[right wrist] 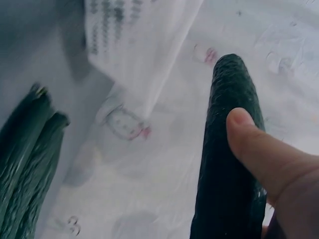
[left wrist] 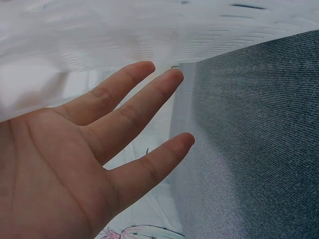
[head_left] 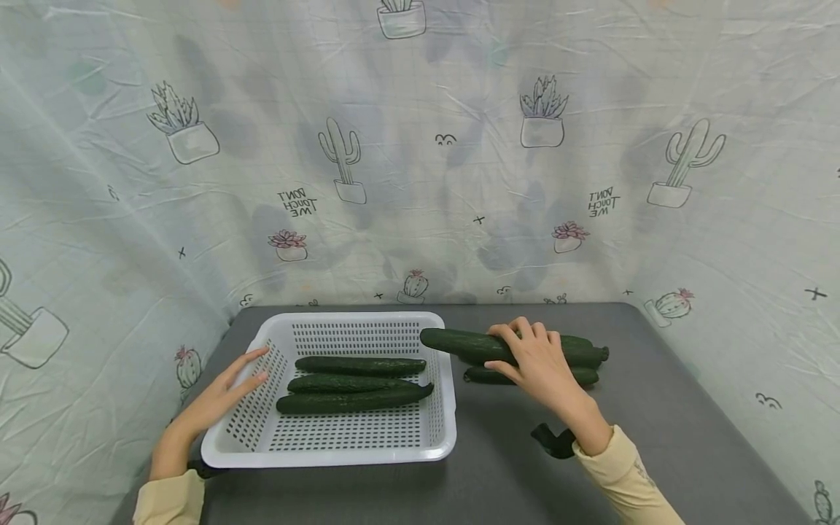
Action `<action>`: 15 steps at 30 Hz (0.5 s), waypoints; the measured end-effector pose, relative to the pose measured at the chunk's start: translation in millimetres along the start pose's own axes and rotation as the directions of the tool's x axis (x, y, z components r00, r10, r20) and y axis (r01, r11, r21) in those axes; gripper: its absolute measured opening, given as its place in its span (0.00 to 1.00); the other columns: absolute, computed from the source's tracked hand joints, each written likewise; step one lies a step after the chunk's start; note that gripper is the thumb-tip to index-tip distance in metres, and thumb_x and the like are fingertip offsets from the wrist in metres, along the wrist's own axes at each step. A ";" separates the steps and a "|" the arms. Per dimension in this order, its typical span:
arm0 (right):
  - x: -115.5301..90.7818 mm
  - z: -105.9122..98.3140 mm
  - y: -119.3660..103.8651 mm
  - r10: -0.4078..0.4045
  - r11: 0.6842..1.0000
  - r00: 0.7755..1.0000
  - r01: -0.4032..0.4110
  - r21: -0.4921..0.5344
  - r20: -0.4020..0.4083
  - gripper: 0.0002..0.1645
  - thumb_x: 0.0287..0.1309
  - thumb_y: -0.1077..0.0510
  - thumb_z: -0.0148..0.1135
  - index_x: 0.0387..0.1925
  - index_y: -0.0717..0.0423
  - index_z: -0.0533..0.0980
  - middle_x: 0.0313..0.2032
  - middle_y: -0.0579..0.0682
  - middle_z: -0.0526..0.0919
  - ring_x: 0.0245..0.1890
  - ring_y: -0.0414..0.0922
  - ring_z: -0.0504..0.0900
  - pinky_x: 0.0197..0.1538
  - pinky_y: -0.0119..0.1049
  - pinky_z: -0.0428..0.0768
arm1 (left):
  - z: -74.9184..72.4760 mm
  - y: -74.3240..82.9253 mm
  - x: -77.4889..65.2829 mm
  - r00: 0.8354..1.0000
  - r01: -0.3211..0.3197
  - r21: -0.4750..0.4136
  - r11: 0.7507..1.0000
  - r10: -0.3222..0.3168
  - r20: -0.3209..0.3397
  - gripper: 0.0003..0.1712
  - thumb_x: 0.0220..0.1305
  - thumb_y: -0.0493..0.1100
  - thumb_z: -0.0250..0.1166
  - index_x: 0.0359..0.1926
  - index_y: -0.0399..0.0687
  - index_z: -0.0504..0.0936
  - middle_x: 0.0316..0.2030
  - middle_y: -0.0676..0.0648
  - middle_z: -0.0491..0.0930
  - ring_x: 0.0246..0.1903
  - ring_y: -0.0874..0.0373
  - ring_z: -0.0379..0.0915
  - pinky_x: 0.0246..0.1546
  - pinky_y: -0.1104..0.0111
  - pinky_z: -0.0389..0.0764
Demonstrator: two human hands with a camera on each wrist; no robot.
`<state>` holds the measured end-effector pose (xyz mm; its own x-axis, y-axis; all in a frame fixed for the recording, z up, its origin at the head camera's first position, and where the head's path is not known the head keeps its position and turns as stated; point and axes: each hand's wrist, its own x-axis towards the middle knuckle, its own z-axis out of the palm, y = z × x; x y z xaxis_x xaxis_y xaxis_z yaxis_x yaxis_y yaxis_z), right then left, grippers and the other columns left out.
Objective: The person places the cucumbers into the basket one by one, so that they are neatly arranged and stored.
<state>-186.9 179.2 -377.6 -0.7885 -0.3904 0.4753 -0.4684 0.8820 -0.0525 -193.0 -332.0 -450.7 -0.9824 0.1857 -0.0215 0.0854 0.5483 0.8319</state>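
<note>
The right hand (head_left: 538,361) has its fingers and thumb curled round the held cucumber (head_left: 461,342), whose blunt left end reaches over the right rim of the white basket (head_left: 328,459) in the head view; the right wrist view shows the thumb pressed along its side. The left hand (head_left: 216,403) lies at the basket's left rim with fingers spread and nearly straight, gripping nothing that shows (whether it bears any weight I cannot tell). The step looks like a carry leftward, and a fairly level path that lifts the whole length over the rim would serve best, since the far end could snag on it or knock the other cucumbers (head_left: 584,378) on the surface (head_left: 499,467) beneath the right hand. A firm but gentle pinch should do, as the skin may bruise. Inside, three cucumbers (head_left: 354,401) lie crosswise near the middle; setting this one down parallel, slowly and low, should spare them a bump, with the left hand steadying the wall.
</note>
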 end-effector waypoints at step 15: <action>15.6 5.6 -51.6 -0.016 0.999 0.999 0.015 0.028 0.046 0.29 0.48 0.39 0.65 0.52 0.42 0.72 0.39 0.48 0.69 0.30 0.45 0.59 0.34 0.39 0.55 | -0.8 4.1 -1.6 1.000 0.006 -0.012 1.000 -0.006 0.008 0.35 0.70 0.51 0.50 0.72 0.57 0.47 0.69 0.33 0.44 0.49 0.36 0.71 0.30 0.57 0.81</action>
<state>-177.2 126.2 -372.5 -0.7982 -0.4167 0.4351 -0.4913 0.8682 -0.0699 -191.2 -330.7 -446.9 -0.9816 0.1885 -0.0311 0.0771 0.5397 0.8383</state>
